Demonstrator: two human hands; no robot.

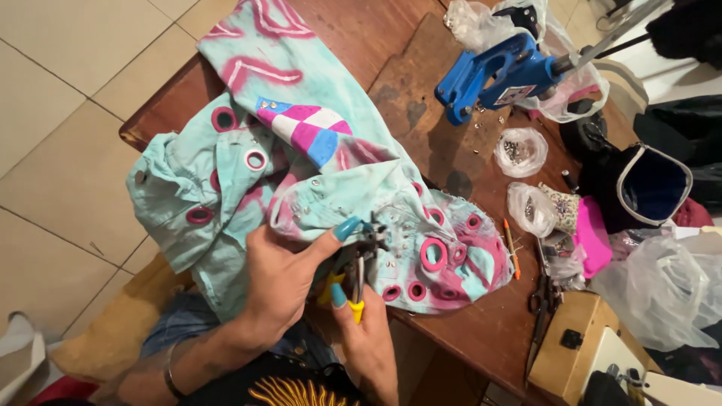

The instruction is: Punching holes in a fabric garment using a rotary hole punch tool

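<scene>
I was partway through working the metal studs on the pale turquoise jacket (pixel 248 173), the one with pink rings and a pink, blue and white checked patch. My left hand (pixel 282 282) pinched a fold of the cloth, thumb on top with its teal nail pointing toward two o'clock, fingers tucked under the fabric. My right hand (pixel 368 338) was closed around the yellow-handled pliers (pixel 359 274), whose dark nose pointed up to twelve o'clock and met the cloth just beside my left thumb tip. I judged the step to be setting or bending a stud's prongs at that spot; whether the nose actually gripped a stud I could not tell, since the tips were small and partly hidden.

The next move, as I judged it, called for a steady squeeze with the cloth held taut, so the nose would not slip off the small metal piece or catch the fabric.

The jacket lay spread over the wooden table (pixel 481 331), stretching from my hands toward eleven o'clock, its hem with the pink rings at three o'clock from the pliers. The blue hand press (pixel 500 75) stood well apart at one o'clock, with small plastic bags of metal bits (pixel 520 150) near it.
</scene>
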